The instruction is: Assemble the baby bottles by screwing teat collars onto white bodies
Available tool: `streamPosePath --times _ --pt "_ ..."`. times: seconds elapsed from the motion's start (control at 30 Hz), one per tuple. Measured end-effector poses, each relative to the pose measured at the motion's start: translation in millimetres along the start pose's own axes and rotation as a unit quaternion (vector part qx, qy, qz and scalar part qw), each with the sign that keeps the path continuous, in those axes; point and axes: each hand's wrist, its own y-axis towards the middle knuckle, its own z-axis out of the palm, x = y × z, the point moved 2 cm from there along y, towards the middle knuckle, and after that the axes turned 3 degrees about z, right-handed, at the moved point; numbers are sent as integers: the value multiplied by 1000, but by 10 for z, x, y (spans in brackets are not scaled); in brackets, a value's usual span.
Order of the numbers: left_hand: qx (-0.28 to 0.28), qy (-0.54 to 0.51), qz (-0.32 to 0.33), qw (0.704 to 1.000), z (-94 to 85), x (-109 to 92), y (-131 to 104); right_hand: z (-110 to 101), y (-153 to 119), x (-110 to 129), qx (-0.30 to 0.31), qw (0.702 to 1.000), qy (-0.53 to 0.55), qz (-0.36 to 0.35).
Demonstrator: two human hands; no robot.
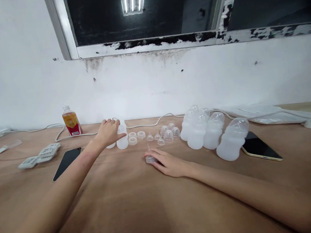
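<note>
Toward the back edge of the bench (118, 204), left of its middle, we log a white bottle (122, 141) upright beneath the left hand (110, 132). Another white bottle (110, 146), just beside it, is mostly hidden by that hand. The left forearm covers part of a dark phone (68, 162); a second phone (263, 149), toward the right end, runs partly behind the nearest capped bottle (229, 145). Drink bottle (71, 123) by the back edge: red-and-yellow label, barcode, lettering too small for us to read. Left thumb lies against the upright bottle, fingers bent over its top, tips hidden; whether they grip, we cannot tell. Right hand (168, 162), nearer mid-bench: fingers and thumb closed around a ridged clear piece (150, 159).
</note>
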Motion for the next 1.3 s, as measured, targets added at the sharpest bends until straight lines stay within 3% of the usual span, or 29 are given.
streamPosePath --times 0.13,0.2,0.27,0.33,0.4,0.47,0.53,0.6,0.7,0.8,0.9,1.0,1.07,1.2,1.3 --pt "121 -86 -46 988 -266 -20 -53 -26 0 -9 -8 999 29 23" --pt "143 -134 -38 980 -377 -141 -93 -50 9 -31 -33 996 71 49" --pt "119 -201 -9 972 -405 -374 -133 -73 26 -89 -82 980 157 95" --pt "81 -311 19 947 -315 -678 -174 -82 42 -187 -152 936 277 152" --pt "37 -443 20 896 -128 -955 -207 -71 53 -294 -214 871 398 191" --pt "-90 -544 -44 833 78 -1085 -225 -52 64 -375 -244 814 489 199" --pt "-107 -595 -36 796 264 -1115 -219 -43 73 -414 -248 778 547 186" --pt "-120 -575 -17 809 354 -1046 -202 -55 74 -420 -256 756 580 166" --pt "-118 -468 8 876 340 -937 -193 -96 67 -412 -295 716 614 153" --pt "-67 -345 40 935 279 -963 -211 -121 67 -419 -327 673 641 172" --pt "-26 -275 37 960 264 -1029 -236 -132 70 -425 -330 646 663 186" --pt "-26 -276 7 961 280 -1022 -250 -148 61 -422 -318 643 673 180" --pt "-45 -292 -14 955 284 -986 -254 -160 51 -419 -307 658 666 173" --pt "-54 -300 -27 952 266 -945 -255 -169 50 -389 -307 725 595 159" --pt "-42 -295 -14 954 247 -951 -262 -148 77 -323 -305 793 502 160"
